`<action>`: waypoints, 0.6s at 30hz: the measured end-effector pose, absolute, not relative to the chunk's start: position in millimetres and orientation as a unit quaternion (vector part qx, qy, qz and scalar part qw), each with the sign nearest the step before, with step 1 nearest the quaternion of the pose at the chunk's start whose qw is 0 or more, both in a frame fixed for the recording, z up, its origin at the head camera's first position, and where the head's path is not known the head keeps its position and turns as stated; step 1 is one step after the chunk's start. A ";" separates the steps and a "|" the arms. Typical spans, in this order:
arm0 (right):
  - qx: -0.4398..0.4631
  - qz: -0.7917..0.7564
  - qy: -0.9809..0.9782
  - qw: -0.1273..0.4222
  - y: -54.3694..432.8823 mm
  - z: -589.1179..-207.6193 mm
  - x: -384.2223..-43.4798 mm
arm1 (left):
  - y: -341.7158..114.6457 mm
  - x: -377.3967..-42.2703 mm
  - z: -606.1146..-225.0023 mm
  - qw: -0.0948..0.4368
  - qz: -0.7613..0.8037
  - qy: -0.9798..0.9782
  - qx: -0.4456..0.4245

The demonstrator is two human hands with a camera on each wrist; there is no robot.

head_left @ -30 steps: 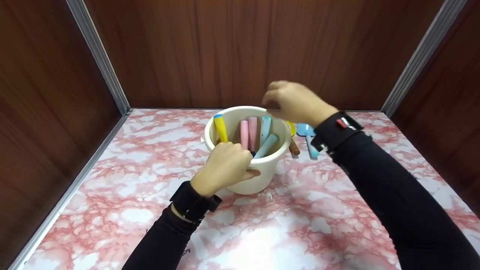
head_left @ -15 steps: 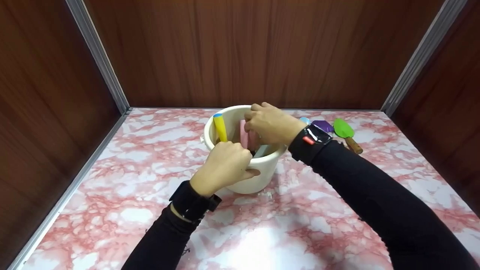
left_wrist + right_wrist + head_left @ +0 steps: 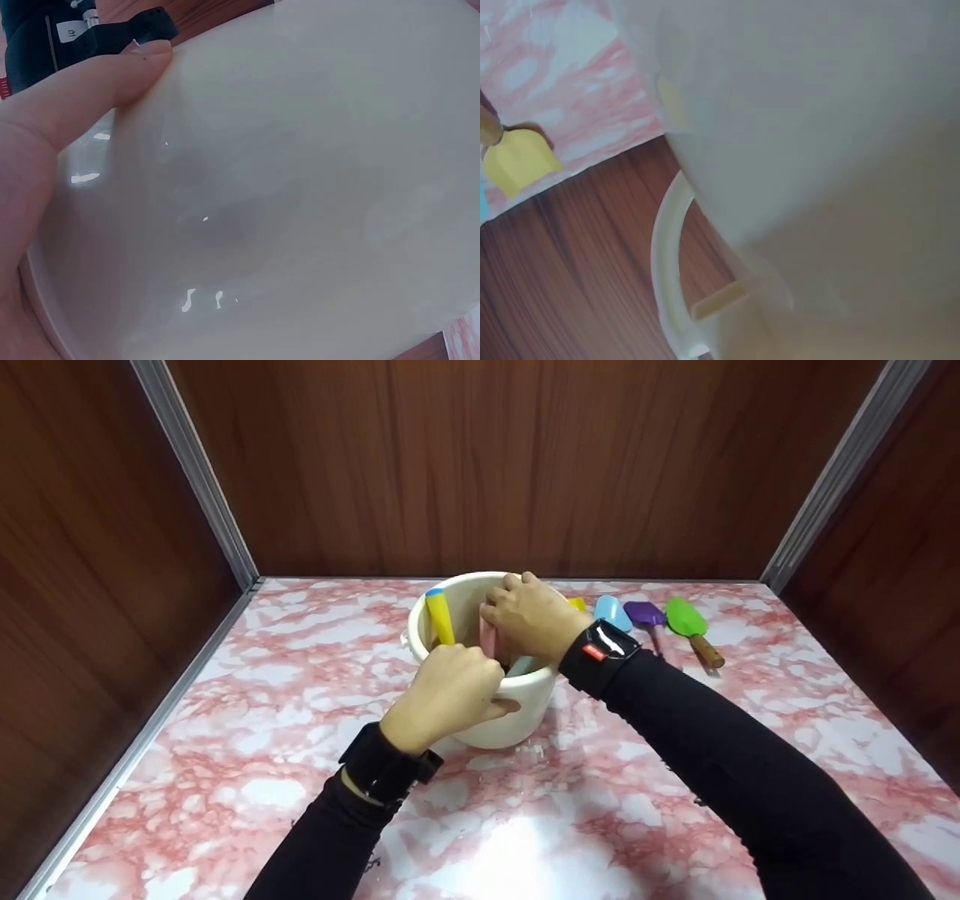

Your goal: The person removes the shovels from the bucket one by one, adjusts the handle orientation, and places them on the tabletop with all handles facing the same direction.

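A white plastic bucket (image 3: 501, 724) stands upright on the table. My left hand (image 3: 454, 682) grips its near rim, with the thumb (image 3: 142, 71) against the outer wall. My right hand (image 3: 529, 611) reaches over the right side of the mouth, its curled fingers at the pink handles. One pink handle (image 3: 488, 637) shows beside the fingers; the rest of what they hold is hidden behind the hand. A yellow handle with a blue end (image 3: 441, 619) leans against the bucket's left inner wall. The right wrist view is mostly filled by a blurred pale surface.
Right of the bucket lie small trowels: a green one (image 3: 685, 616) with a wooden handle, a purple one (image 3: 645, 613) with a pink handle, a light blue one (image 3: 613, 613) and a yellow one (image 3: 521, 159). Brown wood-grain panels (image 3: 480, 465) enclose the marbled table (image 3: 262, 720).
My right hand has come from above the bucket's far right rim down and left into its mouth, onto the pink handles. The left hand has kept its hold on the rim.
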State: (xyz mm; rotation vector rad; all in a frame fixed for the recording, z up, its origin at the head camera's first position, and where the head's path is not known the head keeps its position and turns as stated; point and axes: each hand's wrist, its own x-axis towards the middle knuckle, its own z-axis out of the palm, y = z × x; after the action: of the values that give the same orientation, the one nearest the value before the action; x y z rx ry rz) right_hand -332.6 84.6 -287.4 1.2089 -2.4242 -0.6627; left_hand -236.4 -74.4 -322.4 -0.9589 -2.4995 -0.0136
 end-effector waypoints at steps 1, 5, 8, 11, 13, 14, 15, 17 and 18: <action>0.424 -0.237 -0.855 0.181 85.4 -288.7 -333.0 | -74.4 -236.6 -322.4 0.230 -0.004 -0.909 -0.348; 0.408 -0.268 -0.849 0.203 87.2 -289.8 -335.3 | -75.0 -237.1 -322.2 0.234 0.000 -0.907 -0.351; 0.394 -0.299 -0.844 0.206 87.0 -289.0 -337.1 | -76.2 -237.4 -322.5 0.241 0.003 -0.904 -0.353; 0.398 -0.305 -0.844 0.190 85.9 -289.3 -337.7 | -77.2 -237.9 -323.4 0.245 0.000 -0.902 -0.355; 0.408 -0.296 -0.846 0.172 85.3 -289.8 -337.6 | -77.1 -238.2 -324.1 0.247 -0.002 -0.901 -0.357; 0.417 -0.288 -0.846 0.167 85.2 -290.0 -337.5 | -76.9 -238.2 -324.4 0.247 -0.003 -0.901 -0.358; 0.426 -0.279 -0.845 0.163 85.1 -290.2 -337.6 | -76.6 -238.3 -324.5 0.247 -0.003 -0.900 -0.358; 0.440 -0.273 -0.841 0.159 85.4 -289.4 -337.6 | -75.8 -238.3 -324.6 0.246 -0.003 -0.901 -0.357; 0.445 -0.275 -0.837 0.161 86.1 -288.6 -337.4 | -75.1 -238.4 -324.3 0.246 -0.002 -0.901 -0.357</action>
State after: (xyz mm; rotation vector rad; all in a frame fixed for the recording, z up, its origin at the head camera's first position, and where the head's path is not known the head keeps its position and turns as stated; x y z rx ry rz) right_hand -337.4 86.1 -288.6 1.2708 -2.3897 -0.7853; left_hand -238.4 -75.1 -324.3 -0.9742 -2.4595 -0.0063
